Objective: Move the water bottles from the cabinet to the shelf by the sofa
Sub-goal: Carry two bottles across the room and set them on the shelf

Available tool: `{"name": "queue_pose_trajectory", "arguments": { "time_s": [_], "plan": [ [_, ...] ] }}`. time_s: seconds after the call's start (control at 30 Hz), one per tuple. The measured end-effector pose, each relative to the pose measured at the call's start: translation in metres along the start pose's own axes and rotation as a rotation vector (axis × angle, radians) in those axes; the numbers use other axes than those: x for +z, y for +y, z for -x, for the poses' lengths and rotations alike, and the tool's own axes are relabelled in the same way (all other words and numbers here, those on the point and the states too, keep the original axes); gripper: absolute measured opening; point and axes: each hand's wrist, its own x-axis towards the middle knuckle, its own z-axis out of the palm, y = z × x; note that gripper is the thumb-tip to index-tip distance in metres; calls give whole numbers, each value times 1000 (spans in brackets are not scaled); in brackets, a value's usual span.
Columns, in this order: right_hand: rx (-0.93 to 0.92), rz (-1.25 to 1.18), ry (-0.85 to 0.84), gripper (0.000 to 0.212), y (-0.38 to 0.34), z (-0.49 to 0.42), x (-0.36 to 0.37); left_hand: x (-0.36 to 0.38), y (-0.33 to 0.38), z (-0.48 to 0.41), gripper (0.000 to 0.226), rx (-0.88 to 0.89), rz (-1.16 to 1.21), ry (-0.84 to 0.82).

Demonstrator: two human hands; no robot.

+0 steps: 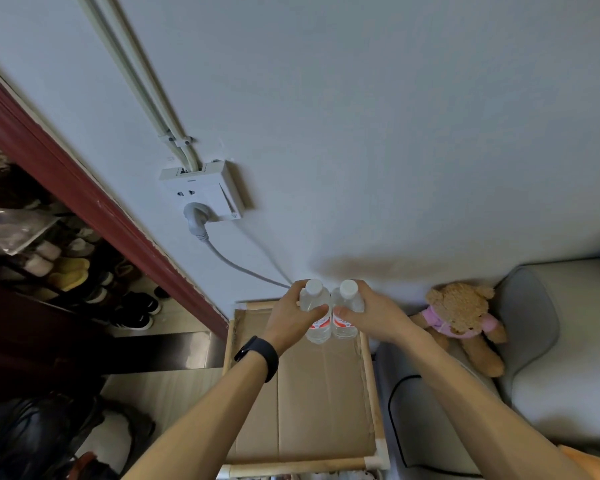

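Two clear water bottles with white caps and red-and-white labels stand side by side at the far end of the shelf top, a cardboard sheet in a pale wooden frame. My left hand, with a black band on its wrist, is wrapped around the left bottle. My right hand grips the right bottle. The bottles touch each other and look upright; whether their bases rest on the cardboard I cannot tell.
A grey sofa with a teddy bear in a pink top sits right of the shelf. A wall socket with a grey plug and cable is above. Left, past a dark red door frame, are shoes and bags.
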Motion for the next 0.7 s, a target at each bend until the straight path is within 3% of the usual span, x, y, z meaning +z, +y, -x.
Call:
{"name": "queue_pose_trajectory", "arguments": {
  "time_s": [0.4, 0.7],
  "plan": [
    [-30, 0, 30, 59, 7, 3, 7, -5, 1, -7, 47, -27, 3, -72],
    [-65, 0, 66, 48, 2, 7, 9, -6, -1, -4, 54, -38, -5, -71]
  ]
}}
